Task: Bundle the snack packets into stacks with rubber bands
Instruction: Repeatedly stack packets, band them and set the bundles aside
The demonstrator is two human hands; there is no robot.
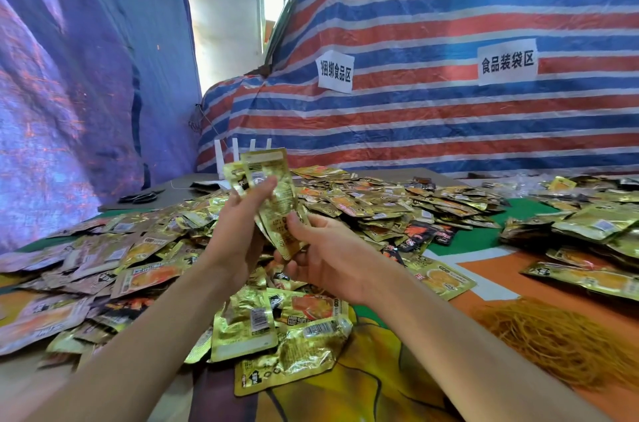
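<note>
Head view: a look down over both forearms at a worktop (pixel 484 238) littered with gold foil.
Stack of snack packets (pixel 275 190): a small fanned bunch, held upright in the air above the middle heap and clear of it.
Left hand (pixel 238 228): fingers curled round the upper part of the stack, gripping it from the left.
Right hand (pixel 328 255): thumb and fingers pinch the stack's lower end from the right.
Loose packets (pixel 145 259): a thick spread from the left side across the middle, reaching almost to the worktop's far edge.
Second heap (pixel 587 224): on the right, apart from the main spread.
Open room: a bare green strip and an orange patch of worktop lie between the two heaps.
Rubber bands (pixel 560 342): a tan tangle at the near right, beside the right forearm, touched by neither hand.
Scissors (pixel 140 197): at the far left, just past the packets' edge.
Far edge: a striped tarp (pixel 432 117) rises straight behind the worktop, with two paper signs (pixel 334 72) on it.
Left side: a blue sheet (pixel 86 75) hangs close alongside, and a narrow bright gap shows between it and the tarp.
</note>
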